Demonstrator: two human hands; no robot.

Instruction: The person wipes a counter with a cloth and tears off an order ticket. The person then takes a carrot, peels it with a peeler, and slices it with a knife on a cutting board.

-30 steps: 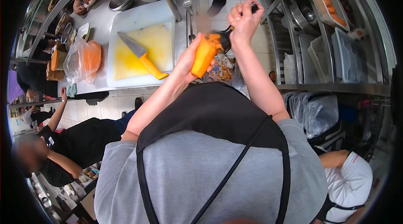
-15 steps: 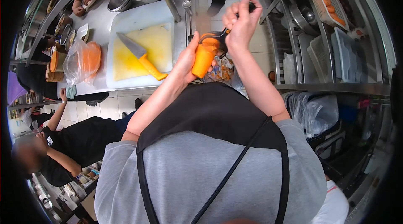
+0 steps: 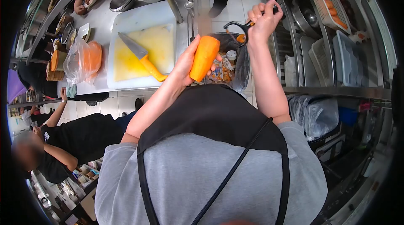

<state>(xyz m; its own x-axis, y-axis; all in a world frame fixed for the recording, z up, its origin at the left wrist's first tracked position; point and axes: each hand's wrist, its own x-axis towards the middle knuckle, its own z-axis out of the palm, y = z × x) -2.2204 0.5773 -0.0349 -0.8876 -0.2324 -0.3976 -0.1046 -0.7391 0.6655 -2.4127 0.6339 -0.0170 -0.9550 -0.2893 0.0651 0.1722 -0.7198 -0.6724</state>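
My left hand point(image 3: 187, 62) is wrapped round a thick orange carrot-like vegetable point(image 3: 205, 58), its surface smooth and peeled-looking. To the right, my right hand point(image 3: 264, 20) grips a black peeler point(image 3: 243, 27) by the handle, apart from the vegetable. A bit of orange peel clings near the blade. Beneath both hands stands a bin with a dark liner point(image 3: 242, 67), holding orange scraps and a white cup. On the white cutting board point(image 3: 120, 25), stained yellow, lies a knife with a yellow handle point(image 3: 152, 68).
A clear bag with orange contents point(image 3: 90, 58) and metal bowls point(image 3: 121, 1) are on the steel table point(image 3: 94, 27). Another person in black point(image 3: 84, 138) stands at the left. Shelves at the right hold a basket point(image 3: 322, 4) and plastic containers point(image 3: 348, 58).
My right hand has moved right with the peeler, away from the vegetable, uncovering more of the bin. The vegetable's top now shows whole. A person in white at the lower right has left the view.
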